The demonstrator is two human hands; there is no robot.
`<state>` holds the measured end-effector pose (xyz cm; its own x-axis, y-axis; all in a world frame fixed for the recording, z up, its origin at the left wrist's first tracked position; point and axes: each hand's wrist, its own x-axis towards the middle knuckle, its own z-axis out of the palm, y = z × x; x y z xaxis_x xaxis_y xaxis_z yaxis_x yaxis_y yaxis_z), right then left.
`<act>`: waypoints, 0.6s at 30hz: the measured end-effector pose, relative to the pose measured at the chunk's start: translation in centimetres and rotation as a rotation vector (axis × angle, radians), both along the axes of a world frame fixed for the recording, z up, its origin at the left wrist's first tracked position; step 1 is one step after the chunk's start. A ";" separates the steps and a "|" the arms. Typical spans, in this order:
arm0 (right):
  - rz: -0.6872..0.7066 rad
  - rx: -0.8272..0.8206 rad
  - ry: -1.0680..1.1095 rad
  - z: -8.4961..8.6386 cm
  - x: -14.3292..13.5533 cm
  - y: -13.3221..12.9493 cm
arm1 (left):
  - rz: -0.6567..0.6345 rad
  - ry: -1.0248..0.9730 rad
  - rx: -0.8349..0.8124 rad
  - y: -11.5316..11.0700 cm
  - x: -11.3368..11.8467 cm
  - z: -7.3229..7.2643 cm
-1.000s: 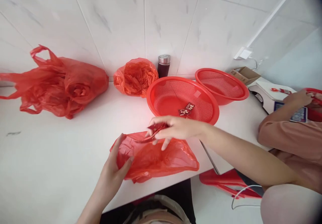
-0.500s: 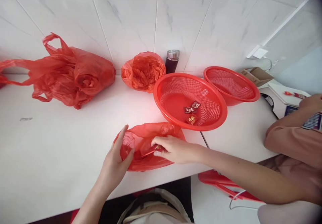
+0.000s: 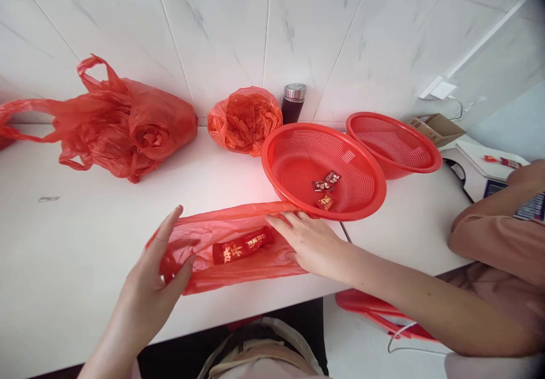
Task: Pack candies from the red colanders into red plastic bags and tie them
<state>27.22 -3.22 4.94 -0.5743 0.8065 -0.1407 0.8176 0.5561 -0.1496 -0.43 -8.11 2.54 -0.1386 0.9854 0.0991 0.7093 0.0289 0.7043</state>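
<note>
A thin red plastic bag (image 3: 208,279) lies on the table before me, its mouth stretched wide. Inside rests a red wrapped packet (image 3: 240,245) with gold lettering, touched by neither hand. At the bag's left end is my left hand (image 3: 151,279), thumb and forefinger spread apart; its other fingers are partly hidden. My right hand (image 3: 313,243) lies against the bag's right end, fingers extended and apart over the plastic. Just beyond it stands a red perforated basket (image 3: 293,177) holding a few small wrapped pieces (image 3: 326,200).
Behind are a knotted red bag bundle (image 3: 166,112), another crumpled red bag (image 3: 244,121) and a dark flask (image 3: 292,106). A second red basket (image 3: 394,143) and a cardboard box (image 3: 438,129) stand to the right. Another person's arm (image 3: 489,209) rests at the right edge.
My right hand has let go of the red packet, which now lies in the bag. My hands have moved apart, the left going left, and the bag is stretched longer.
</note>
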 end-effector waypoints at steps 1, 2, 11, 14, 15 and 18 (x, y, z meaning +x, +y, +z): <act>0.009 -0.037 0.018 0.8 0.3 -0.3 | -0.006 0.007 0.008 0.0 -0.2 0.1; 0.011 -0.079 0.046 1.7 0.6 -0.5 | -0.017 0.016 0.010 0.0 -0.4 0.1; -0.283 -0.132 0.270 6.2 6.7 5.9 | -0.113 -0.061 -0.051 -0.8 0.1 0.2; -0.359 -0.181 -0.029 4.4 10.3 10.3 | -0.126 -0.119 -0.039 -1.3 0.0 -0.1; -0.384 -0.233 -0.134 3.5 11.3 11.6 | -0.119 -0.127 -0.030 -1.4 -0.1 -0.3; -0.428 -0.349 -0.311 0.9 13.4 14.0 | -0.039 -0.114 0.007 -1.6 -0.3 -0.9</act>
